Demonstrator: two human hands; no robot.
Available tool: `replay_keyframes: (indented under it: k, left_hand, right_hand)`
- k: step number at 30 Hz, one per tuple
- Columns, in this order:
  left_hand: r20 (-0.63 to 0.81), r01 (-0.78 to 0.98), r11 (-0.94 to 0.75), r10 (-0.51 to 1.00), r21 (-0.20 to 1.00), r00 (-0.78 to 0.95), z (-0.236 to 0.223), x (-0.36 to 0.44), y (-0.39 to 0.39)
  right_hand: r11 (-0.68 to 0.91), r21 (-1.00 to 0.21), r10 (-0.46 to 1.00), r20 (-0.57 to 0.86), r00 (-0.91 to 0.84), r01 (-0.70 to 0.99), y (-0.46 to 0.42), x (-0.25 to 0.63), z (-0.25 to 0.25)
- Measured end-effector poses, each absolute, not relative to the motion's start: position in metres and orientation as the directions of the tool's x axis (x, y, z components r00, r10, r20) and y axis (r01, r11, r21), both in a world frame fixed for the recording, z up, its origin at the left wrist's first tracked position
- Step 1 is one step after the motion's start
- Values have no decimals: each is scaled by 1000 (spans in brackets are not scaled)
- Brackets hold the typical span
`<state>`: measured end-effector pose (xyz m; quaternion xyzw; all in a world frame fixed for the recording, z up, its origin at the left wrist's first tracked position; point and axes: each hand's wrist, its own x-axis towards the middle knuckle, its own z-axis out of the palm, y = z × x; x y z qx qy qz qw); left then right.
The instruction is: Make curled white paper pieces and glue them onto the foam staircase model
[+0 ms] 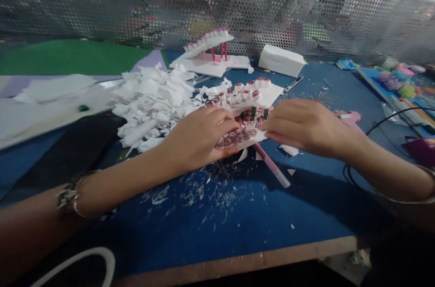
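A small white two-level craft model (275, 92) with dark red rosettes along its top and base stands at the middle of the table, on green posts. My left hand (200, 135) grips the left side of its base, fingers over the rosettes and thumb along the near edge. At the right corner of the base, my right hand (299, 124) is closed with its fingertips pinched against the white board. Those fingers partly hide the corner. A pink tube-shaped pen (272, 165) lies under the near edge of the model.
White paper scraps (152, 101) are heaped at the left. Behind stands a similar model (207, 47) with red posts, beside a white block (282, 60). A craft knife (293, 84) lies right of it. A pink glue gun (350, 117) and black cable (380, 124) are at the right.
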<state>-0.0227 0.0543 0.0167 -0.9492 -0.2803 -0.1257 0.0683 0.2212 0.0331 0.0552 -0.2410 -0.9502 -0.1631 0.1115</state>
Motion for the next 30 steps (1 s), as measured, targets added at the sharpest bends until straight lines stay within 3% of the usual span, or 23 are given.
replay_keyframes:
  k: [10, 16, 30]
  left_hand:
    - [270, 529, -842, 489, -102, 830, 12, -26, 57]
    - [282, 536, -842, 501, -61, 818, 9, -27, 58]
    - [256, 551, -835, 532, 0, 807, 9, -26, 56]
  right_hand:
    - [793, 31, 589, 219, -778, 609, 47, 207, 23]
    - [799, 81, 568, 226, -792, 596, 46, 209, 20]
    - [785, 39, 586, 279, -761, 618, 45, 210, 12]
